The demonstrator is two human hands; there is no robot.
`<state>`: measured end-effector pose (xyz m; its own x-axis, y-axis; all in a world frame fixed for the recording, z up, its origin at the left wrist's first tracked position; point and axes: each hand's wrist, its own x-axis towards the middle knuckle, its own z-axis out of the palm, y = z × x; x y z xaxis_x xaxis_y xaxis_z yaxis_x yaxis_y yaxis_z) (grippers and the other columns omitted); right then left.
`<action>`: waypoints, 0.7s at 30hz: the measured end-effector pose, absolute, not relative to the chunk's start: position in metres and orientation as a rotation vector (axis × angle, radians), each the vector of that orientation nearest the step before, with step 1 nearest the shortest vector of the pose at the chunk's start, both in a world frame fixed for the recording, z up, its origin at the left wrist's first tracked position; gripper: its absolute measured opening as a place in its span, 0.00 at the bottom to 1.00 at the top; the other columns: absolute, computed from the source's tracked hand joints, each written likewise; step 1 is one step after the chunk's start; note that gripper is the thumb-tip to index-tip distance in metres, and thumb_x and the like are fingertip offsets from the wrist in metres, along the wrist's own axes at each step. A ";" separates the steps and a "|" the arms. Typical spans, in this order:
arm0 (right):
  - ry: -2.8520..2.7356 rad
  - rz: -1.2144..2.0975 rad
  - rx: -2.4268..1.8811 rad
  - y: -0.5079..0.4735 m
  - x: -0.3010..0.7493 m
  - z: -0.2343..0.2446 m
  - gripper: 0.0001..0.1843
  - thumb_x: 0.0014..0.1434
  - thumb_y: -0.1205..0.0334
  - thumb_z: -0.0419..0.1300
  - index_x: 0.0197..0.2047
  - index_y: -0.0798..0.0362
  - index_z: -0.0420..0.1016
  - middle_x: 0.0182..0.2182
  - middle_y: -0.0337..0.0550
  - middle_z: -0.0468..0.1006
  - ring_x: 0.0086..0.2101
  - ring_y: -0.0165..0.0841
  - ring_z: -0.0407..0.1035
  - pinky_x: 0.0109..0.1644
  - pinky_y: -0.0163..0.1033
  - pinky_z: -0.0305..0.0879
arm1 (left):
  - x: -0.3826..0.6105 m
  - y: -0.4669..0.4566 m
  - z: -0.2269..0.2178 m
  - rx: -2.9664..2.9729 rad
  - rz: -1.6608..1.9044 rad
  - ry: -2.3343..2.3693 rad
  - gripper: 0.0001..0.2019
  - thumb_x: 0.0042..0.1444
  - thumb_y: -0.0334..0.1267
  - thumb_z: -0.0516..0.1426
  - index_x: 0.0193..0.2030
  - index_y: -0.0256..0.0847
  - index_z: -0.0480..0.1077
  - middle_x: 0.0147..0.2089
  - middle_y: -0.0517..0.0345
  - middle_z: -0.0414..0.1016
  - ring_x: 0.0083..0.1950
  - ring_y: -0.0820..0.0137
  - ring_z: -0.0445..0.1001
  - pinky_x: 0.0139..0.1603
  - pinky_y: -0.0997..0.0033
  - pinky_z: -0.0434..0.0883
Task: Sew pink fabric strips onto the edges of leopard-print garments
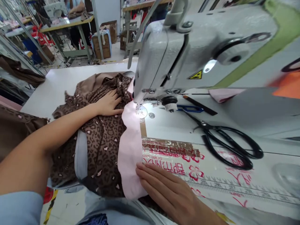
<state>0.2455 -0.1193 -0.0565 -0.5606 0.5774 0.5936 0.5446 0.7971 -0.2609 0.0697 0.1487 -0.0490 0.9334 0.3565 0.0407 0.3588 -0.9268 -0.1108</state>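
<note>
Pink fabric edge (129,153), long axis running back from presser foot (138,107)

The blurred orange shape (287,87) is possibly cloth.

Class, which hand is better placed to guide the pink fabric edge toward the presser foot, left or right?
Probably the right hand: it touches the edge of the pink fabric, while the left hand lies on leopard-print fabric, nearer the presser foot.

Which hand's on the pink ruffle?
The right hand, its fingertips on the pink ruffled fabric; the left hand lies on the leopard-print fabric instead.
</note>
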 end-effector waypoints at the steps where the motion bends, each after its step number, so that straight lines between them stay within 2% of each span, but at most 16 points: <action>1: -2.290 0.059 -0.835 -0.119 0.246 -0.056 0.16 0.62 0.75 0.43 0.41 0.64 0.72 0.43 0.55 0.75 0.52 0.40 0.63 0.53 0.46 0.67 | 0.074 0.153 -0.047 -2.976 -0.051 -0.480 0.27 0.57 0.55 0.47 0.44 0.28 0.66 0.48 0.35 0.66 0.55 0.50 0.61 0.57 0.49 0.58; 5: -2.278 0.049 -0.850 -0.119 0.246 -0.056 0.16 0.62 0.74 0.44 0.41 0.64 0.72 0.43 0.54 0.75 0.52 0.40 0.62 0.54 0.46 0.66 | 0.065 0.133 -0.035 -2.892 -0.473 -0.246 0.30 0.51 0.59 0.52 0.45 0.31 0.64 0.47 0.39 0.67 0.52 0.55 0.65 0.53 0.52 0.65; 7: -2.250 0.050 -0.860 -0.120 0.245 -0.059 0.16 0.62 0.74 0.43 0.42 0.63 0.72 0.44 0.53 0.75 0.53 0.40 0.61 0.55 0.46 0.65 | 0.061 0.112 -0.026 -2.804 -0.651 0.040 0.25 0.53 0.54 0.54 0.48 0.35 0.62 0.48 0.45 0.68 0.54 0.59 0.65 0.54 0.55 0.66; 10: -2.174 0.063 -0.883 -0.123 0.242 -0.066 0.17 0.62 0.72 0.43 0.44 0.62 0.72 0.46 0.53 0.74 0.54 0.39 0.60 0.56 0.47 0.64 | 0.070 0.087 -0.016 -2.784 -0.491 0.326 0.09 0.60 0.35 0.50 0.47 0.40 0.63 0.52 0.52 0.68 0.58 0.67 0.64 0.56 0.62 0.66; 12: -2.149 0.054 -0.899 -0.124 0.241 -0.070 0.18 0.62 0.73 0.42 0.44 0.61 0.72 0.48 0.53 0.73 0.54 0.39 0.60 0.56 0.47 0.64 | 0.080 0.079 -0.014 -2.863 -0.399 0.304 0.08 0.61 0.29 0.47 0.41 0.37 0.66 0.52 0.51 0.69 0.57 0.69 0.65 0.56 0.66 0.67; 14: -2.157 0.043 -0.898 -0.124 0.240 -0.072 0.19 0.62 0.73 0.41 0.43 0.61 0.72 0.50 0.53 0.71 0.54 0.40 0.60 0.56 0.47 0.64 | 0.085 0.078 -0.017 -2.959 -0.466 0.240 0.08 0.60 0.28 0.46 0.36 0.35 0.66 0.47 0.49 0.73 0.53 0.68 0.69 0.53 0.67 0.70; 17: -2.134 0.050 -0.899 -0.123 0.239 -0.072 0.18 0.62 0.73 0.41 0.42 0.61 0.73 0.48 0.53 0.72 0.54 0.40 0.61 0.56 0.47 0.64 | 0.082 0.080 -0.022 -3.047 -0.559 0.220 0.06 0.57 0.28 0.48 0.34 0.33 0.65 0.42 0.47 0.74 0.49 0.64 0.71 0.50 0.65 0.71; 19: -2.102 0.062 -0.918 -0.123 0.238 -0.073 0.19 0.62 0.73 0.41 0.41 0.61 0.73 0.45 0.52 0.74 0.53 0.40 0.61 0.56 0.46 0.63 | 0.079 0.080 -0.023 -3.068 -0.574 0.233 0.06 0.56 0.28 0.48 0.36 0.33 0.65 0.42 0.46 0.74 0.49 0.64 0.71 0.49 0.64 0.71; 21: -2.088 0.070 -0.931 -0.123 0.238 -0.072 0.19 0.62 0.74 0.41 0.40 0.61 0.73 0.44 0.51 0.75 0.53 0.39 0.62 0.56 0.45 0.63 | 0.079 0.080 -0.023 -3.079 -0.519 0.188 0.10 0.56 0.29 0.48 0.43 0.32 0.65 0.45 0.45 0.73 0.49 0.64 0.71 0.49 0.64 0.71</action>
